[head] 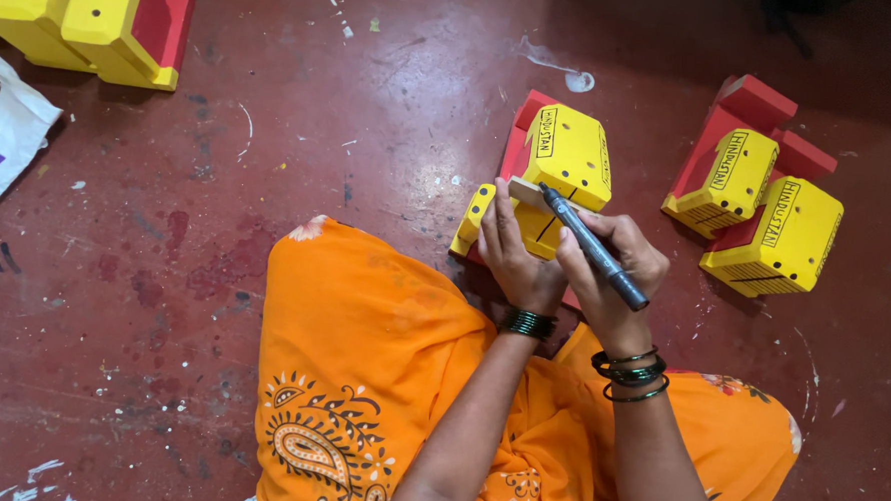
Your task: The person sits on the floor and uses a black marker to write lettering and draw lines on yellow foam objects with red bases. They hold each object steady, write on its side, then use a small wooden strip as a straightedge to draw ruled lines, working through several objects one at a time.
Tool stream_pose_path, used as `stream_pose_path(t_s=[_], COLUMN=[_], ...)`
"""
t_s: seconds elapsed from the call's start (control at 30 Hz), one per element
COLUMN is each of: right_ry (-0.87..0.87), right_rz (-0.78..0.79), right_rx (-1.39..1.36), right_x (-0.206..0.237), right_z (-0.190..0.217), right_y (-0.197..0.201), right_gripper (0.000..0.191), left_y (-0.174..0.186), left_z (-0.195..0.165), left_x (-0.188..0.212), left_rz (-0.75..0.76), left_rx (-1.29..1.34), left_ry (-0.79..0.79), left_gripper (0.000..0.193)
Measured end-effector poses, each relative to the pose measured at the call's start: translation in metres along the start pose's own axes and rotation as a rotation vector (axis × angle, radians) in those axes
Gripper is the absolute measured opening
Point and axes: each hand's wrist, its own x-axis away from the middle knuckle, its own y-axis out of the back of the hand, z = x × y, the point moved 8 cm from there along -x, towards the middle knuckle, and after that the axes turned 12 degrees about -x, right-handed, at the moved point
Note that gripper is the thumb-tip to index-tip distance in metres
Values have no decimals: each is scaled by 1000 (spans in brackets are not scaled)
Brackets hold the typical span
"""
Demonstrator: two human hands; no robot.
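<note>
A yellow and red wooden toy piece (568, 154) stands on the red floor in front of my knees. My left hand (518, 254) presses on its lower yellow part and steadies it. My right hand (610, 268) grips a grey marker pen (594, 247), whose tip touches the yellow face beside a small pale strip under my left fingers. Black lettering and lines are drawn on the yellow faces. Dark green bangles sit on both wrists.
Two more yellow and red toy pieces (729, 178) (781, 240) with black lettering lie to the right. Larger yellow and red blocks (85, 14) stand at the top left. A white plastic bag (0, 131) lies at the left edge. Orange patterned cloth (360, 377) covers my lap.
</note>
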Motion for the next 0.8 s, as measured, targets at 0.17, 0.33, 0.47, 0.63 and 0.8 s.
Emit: stream_pose_path(t_s=[0.17, 0.33, 0.47, 0.63, 0.8], right_ry=[34, 52, 55, 6, 2], right_rz=[24, 29, 36, 19, 16], right_rx=[15, 45, 98, 81, 89], right_x=[-1, -3, -3, 0, 7], right_z=[3, 4, 5, 2, 0], right_y=[-4, -6, -5, 2, 16], right_gripper=[19, 19, 20, 20, 22], left_y=[1, 3, 2, 1, 0], left_z=[-2, -2, -2, -2, -1], left_x=[-1, -2, -1, -2, -2], left_rz=[-4, -10, 1, 11, 34], left_rx=[-14, 4, -17, -21, -43], left_ry=[-10, -18, -1, -2, -10], left_gripper=[87, 85, 86, 96, 112])
